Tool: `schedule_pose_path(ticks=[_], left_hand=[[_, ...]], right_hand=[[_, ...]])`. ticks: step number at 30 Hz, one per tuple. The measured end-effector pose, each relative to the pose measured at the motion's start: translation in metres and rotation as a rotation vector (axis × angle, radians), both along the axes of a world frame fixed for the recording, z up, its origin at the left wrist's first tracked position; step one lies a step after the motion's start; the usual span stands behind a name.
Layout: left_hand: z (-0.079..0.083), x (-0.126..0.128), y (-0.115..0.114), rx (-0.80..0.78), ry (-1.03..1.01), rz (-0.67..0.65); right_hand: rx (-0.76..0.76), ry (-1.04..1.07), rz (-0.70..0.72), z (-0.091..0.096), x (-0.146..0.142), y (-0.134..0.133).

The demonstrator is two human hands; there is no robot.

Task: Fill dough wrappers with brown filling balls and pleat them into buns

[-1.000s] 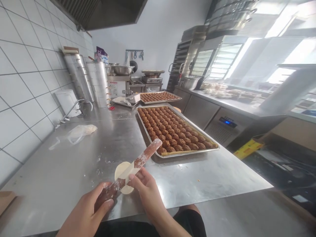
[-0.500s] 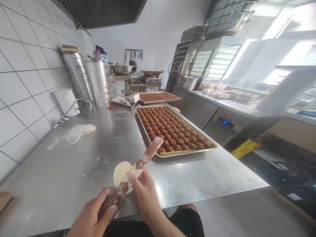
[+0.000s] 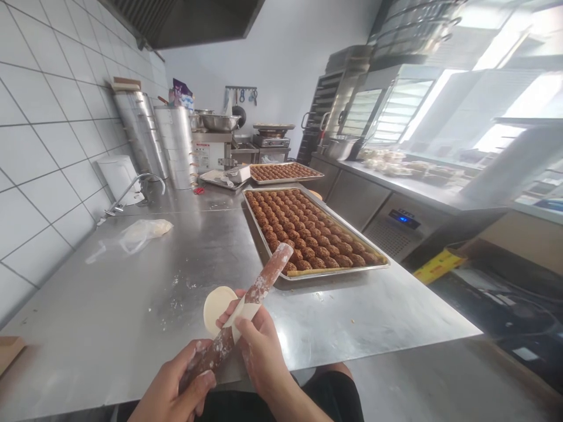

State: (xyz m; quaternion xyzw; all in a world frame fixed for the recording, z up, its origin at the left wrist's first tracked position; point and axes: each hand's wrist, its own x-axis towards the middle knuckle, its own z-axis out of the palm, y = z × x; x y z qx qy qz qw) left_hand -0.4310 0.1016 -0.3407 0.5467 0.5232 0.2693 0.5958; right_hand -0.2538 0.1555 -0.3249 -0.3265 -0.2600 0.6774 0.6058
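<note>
A brown, flour-dusted rolling pin [image 3: 269, 272] slants up and to the right above the steel table. My left hand [image 3: 176, 378] is closed around its lower end. A thin pale dough sheet [image 3: 244, 312] is wrapped around the pin's middle. My right hand [image 3: 264, 349] grips the pin there through the dough, thumb on top and fingertips curling around the far side. Beside those fingertips, a round dough piece [image 3: 214, 308] lies on the table, partly covered by the hand. The pin's upper end overlaps the near corner of a tray [image 3: 338, 273] holding rows of brown balls.
Farther back on the steel table [image 3: 127, 310] sits a second tray [image 3: 317, 176] of brown balls. A plastic bag [image 3: 136, 237] with something pale inside lies to the left, near a faucet [image 3: 132, 190]. Flour specks dot the table. A cardboard piece [image 3: 9, 351] rests at the left edge.
My right fingers have curled around the far side of the pin, and the dough sheet now wraps it more closely. My left hand keeps its hold on the lower end.
</note>
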Motion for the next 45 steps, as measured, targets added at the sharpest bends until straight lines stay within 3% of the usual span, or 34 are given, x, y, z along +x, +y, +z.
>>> schedule_pose_path(ticks=[7, 16, 17, 19, 21, 22, 23, 24, 26, 28, 30, 32, 36, 41, 45], left_hand=[[0.006, 0.003, 0.000, 0.091, 0.140, 0.040], [0.021, -0.006, 0.014, 0.227, 0.282, -0.050], [0.021, -0.011, 0.015, 0.226, 0.325, -0.050], [0.020, -0.021, 0.017, 0.230, 0.427, -0.029], [0.020, -0.030, 0.018, 0.239, 0.491, -0.011], [0.021, -0.034, 0.018, 0.248, 0.508, -0.009], [0.023, -0.036, 0.019, 0.261, 0.517, -0.013], [0.025, -0.038, 0.019, 0.280, 0.521, -0.026], [0.029, -0.039, 0.020, 0.316, 0.530, -0.060], [0.031, -0.038, 0.021, 0.341, 0.547, -0.102], [0.031, -0.039, 0.022, 0.352, 0.575, -0.133], [0.029, -0.040, 0.021, 0.367, 0.592, -0.148], [0.031, -0.046, 0.020, 0.415, 0.621, -0.163], [0.040, -0.052, 0.019, 0.498, 0.689, -0.260], [0.032, -0.054, 0.022, 0.791, 0.860, -0.242]], right_hand=[[-0.033, -0.121, -0.011, -0.002, -0.003, 0.002], [-0.198, -0.021, -0.070, 0.005, 0.006, 0.020], [-0.169, -0.091, -0.121, 0.005, 0.012, 0.022], [-0.033, -0.353, -0.357, 0.006, 0.026, 0.025], [0.197, -0.715, -0.658, 0.009, 0.040, 0.026], [0.331, -0.889, -0.750, 0.013, 0.047, 0.027], [0.471, -1.035, -0.754, 0.017, 0.052, 0.027], [0.602, -1.146, -0.653, 0.023, 0.056, 0.028], [0.784, -1.244, -0.238, 0.036, 0.060, 0.032], [0.845, -1.241, 0.192, 0.047, 0.061, 0.038], [0.834, -1.243, 0.445, 0.054, 0.061, 0.044], [0.824, -1.256, 0.541, 0.056, 0.060, 0.047], [0.757, -1.233, 0.599, 0.054, 0.057, 0.050], [0.317, -1.131, 0.575, 0.051, 0.048, 0.063], [0.164, -1.019, 0.584, 0.041, 0.039, 0.078]])
